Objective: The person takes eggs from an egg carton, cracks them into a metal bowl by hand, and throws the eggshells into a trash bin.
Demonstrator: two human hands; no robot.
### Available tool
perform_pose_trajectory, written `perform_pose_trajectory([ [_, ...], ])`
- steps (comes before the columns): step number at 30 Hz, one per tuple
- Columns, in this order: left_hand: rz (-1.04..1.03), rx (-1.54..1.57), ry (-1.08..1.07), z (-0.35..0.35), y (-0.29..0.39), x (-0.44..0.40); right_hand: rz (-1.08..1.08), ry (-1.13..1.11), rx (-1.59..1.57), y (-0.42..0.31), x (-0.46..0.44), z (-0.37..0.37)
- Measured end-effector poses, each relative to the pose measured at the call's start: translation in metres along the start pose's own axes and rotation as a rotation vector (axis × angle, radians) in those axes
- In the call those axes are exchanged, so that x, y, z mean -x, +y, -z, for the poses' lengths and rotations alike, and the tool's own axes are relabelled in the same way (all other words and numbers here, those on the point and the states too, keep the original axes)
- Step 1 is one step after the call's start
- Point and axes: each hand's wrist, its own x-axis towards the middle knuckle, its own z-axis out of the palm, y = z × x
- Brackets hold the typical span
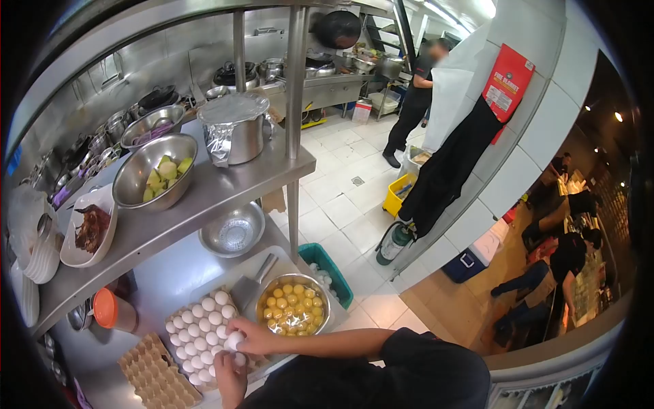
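My right hand point(257, 339) is closed around a white egg point(235, 340) above the edge of a full egg tray. Just below it, my left hand point(230, 383) has its fingers curled at another pale egg point(239, 358), partly covered by the fingers. Rows of white eggs point(197, 325) fill the cardboard tray beside both hands. To the right stands a steel bowl point(328, 320) with many cracked eggs, their yolks point(293, 308) whole. A wide metal turner point(246, 290) lies behind the tray and bowl.
Bare cardboard egg trays point(153, 375) lie at left, near an orange-lidded container point(109, 310). A teal bin point(349, 294) holding white shells stands past the counter edge. Overhead, a steel shelf point(225, 178) carries bowls and a foil-covered pot point(240, 136). Another person point(412, 95) stands farther back.
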Motion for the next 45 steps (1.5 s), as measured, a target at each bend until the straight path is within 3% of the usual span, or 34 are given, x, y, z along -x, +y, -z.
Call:
perform_pose_trajectory([
  [1, -0.009, 0.001, 0.002, -0.001, -0.008, 0.004, -0.189, -0.034, -0.359, -0.003, -0.006, 0.001],
  [3, 0.454, 0.472, 0.046, 0.002, -0.015, 0.008, -0.203, 0.036, -0.413, -0.001, -0.016, -0.004],
  [4, 0.53, 0.748, 0.183, 0.008, -0.007, 0.006, -0.063, -0.05, -0.038, 0.002, -0.024, -0.004],
  [5, 0.526, 0.754, 0.185, 0.012, -0.002, -0.001, 0.076, -0.137, 0.34, 0.004, -0.028, -0.004],
  [6, 0.573, 1.068, 0.335, 0.014, 0.003, -0.008, 0.105, -0.182, 0.599, 0.007, -0.028, -0.009],
  [7, 0.613, 1.381, 0.49, 0.015, 0.005, -0.01, 0.104, -0.187, 0.607, 0.008, -0.026, -0.014],
  [9, 0.608, 1.454, 0.415, 0.007, -0.021, -0.006, 0.297, -0.163, 1.111, 0.013, -0.022, -0.022],
  [11, 0.419, 1.259, 0.075, -0.014, -0.069, 0.005, 0.248, -0.156, 1.223, 0.027, -0.026, -0.033],
  [12, 0.571, 0.893, -0.034, -0.005, -0.059, 0.002, 0.249, -0.177, 1.289, 0.023, -0.024, -0.034],
  [13, 0.586, 0.904, -0.024, -0.004, -0.046, -0.004, 0.25, -0.201, 1.355, 0.02, -0.022, -0.033],
  [15, 0.158, -0.096, 0.21, 0.0, -0.002, -0.022, 0.257, -0.181, 1.366, 0.028, -0.023, -0.035],
  [16, 0.344, -0.055, 0.035, 0.006, 0.012, -0.027, 0.27, -0.133, 1.375, 0.03, -0.024, -0.035],
  [20, 0.281, -0.089, -0.027, -0.009, 0.012, -0.025, 0.265, -0.193, 1.446, 0.026, -0.023, -0.032],
  [26, 0.317, -0.154, 0.025, -0.016, 0.011, -0.037, 0.193, -0.166, 1.28, 0.005, -0.02, -0.017],
  [29, 0.248, -0.125, 0.003, -0.005, 0.011, -0.038, 0.182, -0.147, 1.022, -0.034, -0.005, 0.006],
  [31, 0.298, 0.096, 0.135, 0.002, 0.009, -0.035, 0.235, 0.089, 0.661, -0.056, 0.01, 0.026],
  [32, 0.309, 0.26, 0.123, -0.002, -0.011, -0.029, 0.236, 0.094, 0.659, -0.059, 0.016, 0.037],
  [33, 0.306, 0.258, 0.121, 0.003, -0.015, -0.031, 0.171, 0.155, 0.444, -0.057, 0.021, 0.05],
  [34, 0.501, 0.851, 0.072, 0.009, -0.017, -0.03, 0.104, 0.214, 0.228, -0.054, 0.026, 0.063],
  [35, 0.684, 1.447, 0.012, 0.012, -0.018, -0.029, 0.104, 0.217, 0.225, -0.05, 0.032, 0.079],
  [37, 0.618, 1.619, 0.044, 0.009, 0.003, -0.037, -0.244, 0.23, -0.657, -0.043, 0.046, 0.108],
  [39, 0.676, 1.865, -0.007, 0.006, 0.03, -0.053, -0.231, 0.323, -0.77, -0.045, 0.059, 0.117],
  [40, 0.558, 1.863, -0.095, -0.002, 0.041, -0.062, -0.215, 0.411, -0.88, -0.046, 0.063, 0.119],
  [44, 0.543, 1.475, -0.223, -0.033, 0.088, -0.099, -0.122, 0.539, -0.519, -0.064, 0.074, 0.106],
  [45, 0.53, 1.333, -0.246, -0.039, 0.099, -0.105, 0.033, 0.619, -0.326, -0.079, 0.08, 0.102],
])
